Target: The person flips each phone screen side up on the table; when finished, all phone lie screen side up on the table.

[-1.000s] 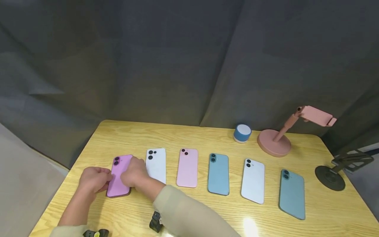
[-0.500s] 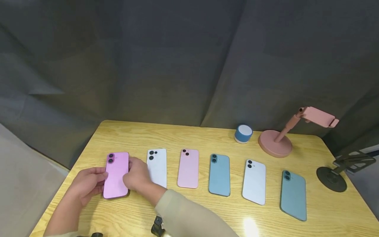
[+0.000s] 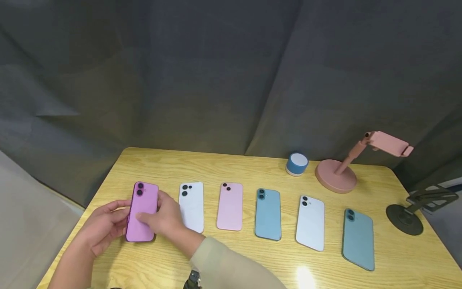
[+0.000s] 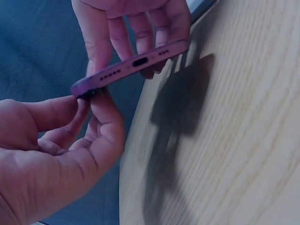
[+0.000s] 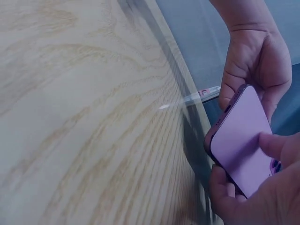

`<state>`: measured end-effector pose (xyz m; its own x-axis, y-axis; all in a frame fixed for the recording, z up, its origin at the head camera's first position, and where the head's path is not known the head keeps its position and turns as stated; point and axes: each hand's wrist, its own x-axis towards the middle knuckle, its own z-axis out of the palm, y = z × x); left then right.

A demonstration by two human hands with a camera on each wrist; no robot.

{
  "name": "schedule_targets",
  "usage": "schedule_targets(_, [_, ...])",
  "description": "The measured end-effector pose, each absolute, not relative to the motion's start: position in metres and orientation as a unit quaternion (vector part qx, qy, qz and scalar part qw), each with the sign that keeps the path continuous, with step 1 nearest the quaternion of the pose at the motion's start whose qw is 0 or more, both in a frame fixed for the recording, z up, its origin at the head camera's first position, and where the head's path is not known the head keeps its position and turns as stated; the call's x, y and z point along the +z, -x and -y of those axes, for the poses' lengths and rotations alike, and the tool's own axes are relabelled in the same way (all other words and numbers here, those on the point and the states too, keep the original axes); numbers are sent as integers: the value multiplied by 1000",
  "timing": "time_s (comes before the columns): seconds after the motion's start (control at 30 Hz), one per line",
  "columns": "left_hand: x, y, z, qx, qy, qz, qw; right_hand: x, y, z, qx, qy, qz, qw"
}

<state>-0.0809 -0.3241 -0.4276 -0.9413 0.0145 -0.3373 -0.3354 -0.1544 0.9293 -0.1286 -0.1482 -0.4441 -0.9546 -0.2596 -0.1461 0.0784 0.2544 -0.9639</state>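
A purple smartphone (image 3: 144,200), its back with two camera lenses facing up, is held above the left part of the table; its shadow falls on the wood in the left wrist view. My right hand (image 3: 167,214) grips it from the right, thumb (image 5: 272,144) across the back and fingers curled beneath. At the opposite long edge, my left hand (image 3: 104,224) pinches the side with thumb and fingertips. The phone's bottom edge with its charging port (image 4: 139,61) shows in the left wrist view. Just right of the hands lies a white phone (image 3: 192,208), face down.
Farther right lie a pink phone (image 3: 229,206), a blue phone (image 3: 268,214), another white phone (image 3: 310,222) and a teal phone (image 3: 358,239). Behind them stand a small blue-and-white cylinder (image 3: 297,164) and a pink phone stand (image 3: 335,176). A black stand (image 3: 404,220) is at the right edge.
The purple phone has come up off the table and shifted slightly left. My right thumb has moved from its side onto its back; my left hand has stayed at the left edge.
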Motion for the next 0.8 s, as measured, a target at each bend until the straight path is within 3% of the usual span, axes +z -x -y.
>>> schedule_targets(0.57, [-436, 89, 316, 631, 139, -748, 150, -435, 120, 155, -699, 62, -686, 193])
schedule_targets(0.8, [-428, 91, 310, 604, 170, -768, 129, -435, 121, 154, -741, 49, -651, 155])
